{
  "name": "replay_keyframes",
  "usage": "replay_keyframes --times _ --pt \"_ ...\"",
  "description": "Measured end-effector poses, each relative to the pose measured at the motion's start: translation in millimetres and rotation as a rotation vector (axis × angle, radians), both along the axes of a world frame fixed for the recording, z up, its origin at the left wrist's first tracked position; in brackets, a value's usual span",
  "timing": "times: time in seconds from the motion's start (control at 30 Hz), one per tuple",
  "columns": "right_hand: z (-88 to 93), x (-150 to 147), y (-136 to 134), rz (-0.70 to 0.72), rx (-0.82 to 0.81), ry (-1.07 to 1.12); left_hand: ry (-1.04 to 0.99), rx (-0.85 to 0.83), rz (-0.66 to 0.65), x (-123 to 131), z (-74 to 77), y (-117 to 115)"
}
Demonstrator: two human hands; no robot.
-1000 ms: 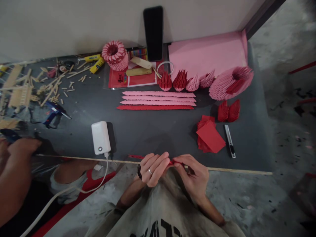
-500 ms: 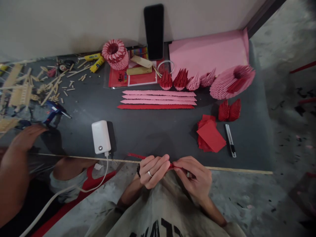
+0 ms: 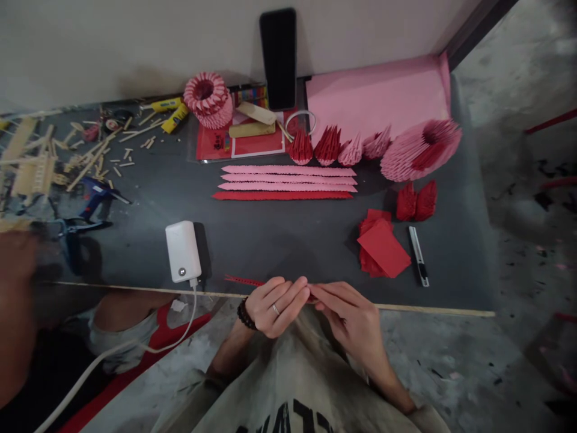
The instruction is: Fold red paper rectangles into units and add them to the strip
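At the table's front edge, my left hand [image 3: 277, 307] is closed round a folded red paper strip [image 3: 243, 281], whose thin end sticks out to the left. My right hand [image 3: 349, 319] meets it fingertip to fingertip, pinching the strip's other end, which the fingers mostly cover. Farther in lie three pink folded strips [image 3: 288, 178] and one red folded strip [image 3: 282, 195], side by side. To the right of my hands is a stack of red paper pieces [image 3: 384, 246], with a utility knife [image 3: 419, 255] beside it.
A white power bank [image 3: 183, 251] with a cable lies left. Behind are folded-paper pieces [image 3: 327, 145], a pink paper vase [image 3: 210, 102], pink sheets [image 3: 378, 90] and a leaning phone [image 3: 278, 60]. A glue gun [image 3: 97, 195], pliers-like blue tool [image 3: 74, 231] and wooden sticks lie near another person's arm [image 3: 18, 300].
My hands have shifted slightly, fingertips still together on the red strip. On the left, the other person's hand has drawn back leftward, uncovering the blue tool.
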State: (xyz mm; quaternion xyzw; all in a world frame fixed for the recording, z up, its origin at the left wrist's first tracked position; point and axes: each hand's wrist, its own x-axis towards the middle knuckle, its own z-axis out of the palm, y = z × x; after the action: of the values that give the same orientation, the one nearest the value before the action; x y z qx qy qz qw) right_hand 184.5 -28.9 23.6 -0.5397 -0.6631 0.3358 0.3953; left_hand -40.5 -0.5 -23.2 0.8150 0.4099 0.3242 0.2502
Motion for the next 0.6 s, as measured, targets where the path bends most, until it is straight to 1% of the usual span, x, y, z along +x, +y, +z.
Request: replay_keyframes --times 0.03,0.1,0.17,0.23,0.3,0.37,0.43,0.5,0.6 --pt "-1.0 0 1 -0.052 -0.053 0.026 0.025 0.064 -0.094 -2 -1.8 1" --pt "-3.6 0 0 -0.183 -0.136 0.057 0.072 0.23 -0.208 -4 -3.4 5" --pt "-6.4 2 -1 -0.238 -0.146 0.081 0.129 0.366 -0.187 -2 -1.4 8" --pt "-8.7 4 -2 -0.199 -0.102 0.107 0.166 0.468 -0.16 2 3.9 11" --pt "-9.8 6 -3 -0.156 -0.074 0.119 0.176 0.515 -0.16 7 10.7 14" --pt "-10.1 7 -3 -0.159 -0.085 0.114 0.186 0.53 -0.187 10 16.5 16" --pt "-10.3 6 -1 -0.169 -0.108 0.114 0.209 0.538 -0.213 11 18.8 18" --pt "-11.7 5 2 -0.158 -0.127 0.121 0.233 0.54 -0.241 10 16.5 19" --pt "-16.5 0 5 -0.132 -0.18 0.135 0.219 0.549 -0.242 6 7.1 22"
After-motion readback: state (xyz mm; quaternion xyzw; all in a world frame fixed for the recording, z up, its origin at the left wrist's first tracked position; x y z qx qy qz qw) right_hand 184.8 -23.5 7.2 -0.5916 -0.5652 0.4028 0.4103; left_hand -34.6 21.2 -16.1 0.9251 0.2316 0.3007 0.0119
